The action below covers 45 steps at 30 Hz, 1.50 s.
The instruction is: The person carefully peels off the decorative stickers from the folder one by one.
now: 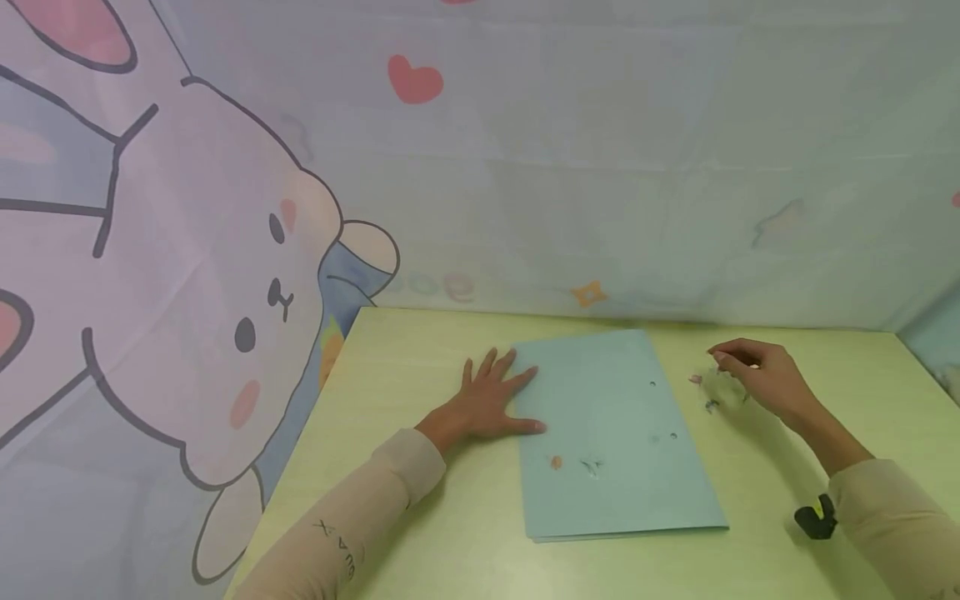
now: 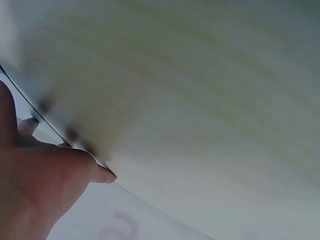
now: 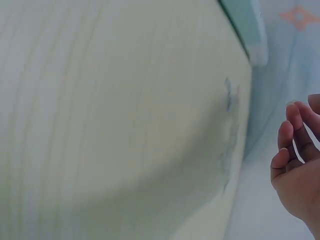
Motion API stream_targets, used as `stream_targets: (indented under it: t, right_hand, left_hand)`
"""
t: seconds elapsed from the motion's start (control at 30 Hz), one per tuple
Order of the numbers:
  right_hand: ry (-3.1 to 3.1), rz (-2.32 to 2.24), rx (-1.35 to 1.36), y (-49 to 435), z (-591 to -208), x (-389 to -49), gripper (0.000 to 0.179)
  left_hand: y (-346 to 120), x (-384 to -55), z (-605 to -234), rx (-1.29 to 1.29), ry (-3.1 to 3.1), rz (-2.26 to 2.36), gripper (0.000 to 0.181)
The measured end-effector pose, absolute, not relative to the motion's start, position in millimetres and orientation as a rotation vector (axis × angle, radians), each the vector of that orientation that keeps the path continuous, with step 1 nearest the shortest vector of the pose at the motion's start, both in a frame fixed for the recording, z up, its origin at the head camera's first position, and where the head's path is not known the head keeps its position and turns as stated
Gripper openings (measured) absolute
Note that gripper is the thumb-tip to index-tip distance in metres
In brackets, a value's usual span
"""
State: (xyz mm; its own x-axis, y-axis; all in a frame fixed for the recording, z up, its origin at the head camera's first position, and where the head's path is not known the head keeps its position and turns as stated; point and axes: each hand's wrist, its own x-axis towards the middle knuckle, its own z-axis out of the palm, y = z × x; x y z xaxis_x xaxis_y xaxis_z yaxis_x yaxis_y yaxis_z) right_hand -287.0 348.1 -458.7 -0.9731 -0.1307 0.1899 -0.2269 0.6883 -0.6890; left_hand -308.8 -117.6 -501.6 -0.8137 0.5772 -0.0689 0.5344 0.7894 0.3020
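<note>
A pale blue-green folder [image 1: 600, 400] lies on the table, with an orange sticker [image 1: 557, 462] and a leaf-like sticker [image 1: 591, 468] on its lower part. My left hand [image 1: 483, 404] rests with spread fingers at its left edge, thumb and fingertips over the cover. To the right of the folder, my right hand [image 1: 768, 379] is raised above the table, thumb and forefinger brought close together. Below those fingertips are a small pink piece [image 1: 696, 379] and a dark blue piece [image 1: 711, 406]. I cannot tell whether the right fingertips hold anything.
Near the right sleeve is a black object [image 1: 816, 517] with a yellow-green spot. Two small holes run along the folder's right side. Behind the pale yellow table [image 1: 420, 350] hangs a printed cloth [image 1: 570, 167] with a rabbit and hearts.
</note>
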Motion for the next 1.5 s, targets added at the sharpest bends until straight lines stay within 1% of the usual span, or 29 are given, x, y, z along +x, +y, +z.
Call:
stream_targets:
  t: [0.17,0.5,0.93,1.1,1.5]
  right_hand:
    - [-2.738,1.104,0.453,312,-447,-286,0.029]
    - [-2.701,1.125,0.618,264,-432,-285,0.025]
    - [-2.698,1.139,0.762,239,-431,-281,0.021]
    - [-2.716,1.113,0.804,234,-437,-280,0.019]
    - [-2.76,1.115,0.946,223,-456,-270,0.019]
  left_hand:
    - [-117,-311,-505,0.881,2.833,0.391,0.097]
    - [-117,-314,-507,0.828,2.823,0.391,0.095]
    - [-116,-314,-507,0.832,2.844,0.34,0.096]
    - [-116,-314,-506,0.822,2.843,0.318,0.097]
    - [-115,-314,-509,0.834,2.851,0.3,0.098]
